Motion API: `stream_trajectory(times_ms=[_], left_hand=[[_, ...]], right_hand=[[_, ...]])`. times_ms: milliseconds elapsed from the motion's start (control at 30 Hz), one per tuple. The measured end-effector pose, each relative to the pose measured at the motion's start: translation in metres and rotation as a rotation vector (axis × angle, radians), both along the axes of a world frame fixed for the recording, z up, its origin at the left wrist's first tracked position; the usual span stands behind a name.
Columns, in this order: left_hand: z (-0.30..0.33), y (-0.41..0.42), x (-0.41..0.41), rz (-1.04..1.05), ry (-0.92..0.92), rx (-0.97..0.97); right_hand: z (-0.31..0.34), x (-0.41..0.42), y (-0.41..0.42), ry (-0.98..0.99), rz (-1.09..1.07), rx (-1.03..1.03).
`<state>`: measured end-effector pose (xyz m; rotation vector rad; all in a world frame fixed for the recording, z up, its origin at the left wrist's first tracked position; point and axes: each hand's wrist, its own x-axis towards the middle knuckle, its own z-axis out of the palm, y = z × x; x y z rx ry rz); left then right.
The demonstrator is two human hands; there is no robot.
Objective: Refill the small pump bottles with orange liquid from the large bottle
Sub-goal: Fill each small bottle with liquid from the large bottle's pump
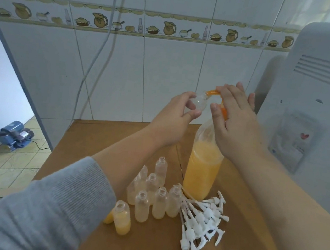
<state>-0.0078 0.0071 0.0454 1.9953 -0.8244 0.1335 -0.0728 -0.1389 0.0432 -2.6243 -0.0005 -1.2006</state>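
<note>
A large clear bottle about two-thirds full of orange liquid stands on the table. Its orange pump head is at the top. My right hand rests over the pump with its fingers extended. My left hand holds a small clear bottle tilted with its mouth at the pump's orange spout. In front stand several small clear bottles without caps. One small bottle holds orange liquid and another orange one is partly hidden behind my left sleeve.
A pile of white pump tops lies right of the small bottles on the brown table. A white appliance stands at the right. Tiled wall and cables are behind. A blue machine sits on the floor at left.
</note>
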Motion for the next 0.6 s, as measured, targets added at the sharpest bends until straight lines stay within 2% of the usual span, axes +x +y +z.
stream_trajectory(times_ms=[267, 433, 600], left_hand=[[-0.002, 0.002, 0.003, 0.025, -0.17, 0.07], [-0.008, -0.001, 0.001, 0.013, -0.157, 0.118], [0.006, 0.004, 0.001, 0.049, -0.164, 0.12]], right_hand=[[-0.008, 0.002, -0.004, -0.047, -0.003, -0.004], [-0.019, 0.002, -0.006, -0.046, -0.004, 0.049], [-0.002, 0.0, -0.008, -0.01, 0.038, -0.024]])
